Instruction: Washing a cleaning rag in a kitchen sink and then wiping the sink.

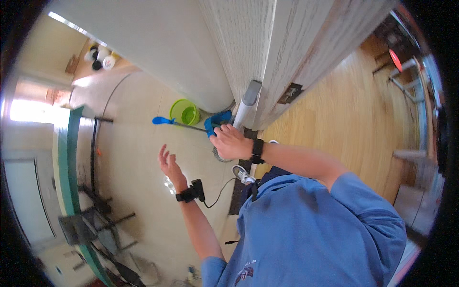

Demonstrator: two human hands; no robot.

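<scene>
My right hand (231,142), with a black band at the wrist, is closed around something by the white wood-grain door edge (265,71); its fingers hide the held part. Right behind those fingers are a blue plastic object (211,123), part hidden, and a thin dark rod that runs left to a blue handle end (163,121). A white tube with a grey cap (251,94) leans beside the hand. My left hand (173,166) is raised over the pale floor with fingers apart, holding nothing; a black device with a cable is strapped to that wrist.
A green plastic bucket (184,112) stands on the floor beside a rounded white surface (186,46). At left are a green-edged table (73,161) and a dark chair (104,222). Wood flooring (315,114) lies right of the dark threshold strip (238,193). A stool (407,79) is at far right.
</scene>
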